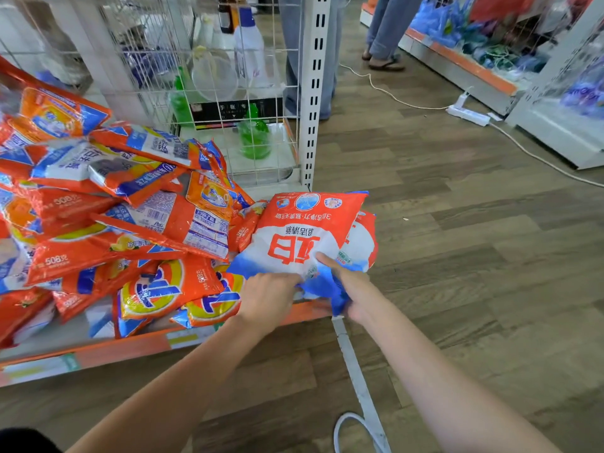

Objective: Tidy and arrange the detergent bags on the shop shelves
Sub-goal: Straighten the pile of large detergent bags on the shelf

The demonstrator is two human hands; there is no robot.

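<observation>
- At the right end of the low white shelf with an orange edge (137,349), both hands pinch the red, white and blue detergent bag (307,237).
- Left hand (266,297) grips its bottom edge at 7 o'clock; right hand (351,289) at 5 o'clock.
- Orange plastic detergent bags (108,223) lie piled on the shelf, at 9 o'clock.

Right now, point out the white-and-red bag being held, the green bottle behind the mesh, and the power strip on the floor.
Held bag (307,233): head view, on its white middle panel.
Green bottle (254,138): head view, on its body.
Power strip (468,115): head view, on its white casing.
</observation>
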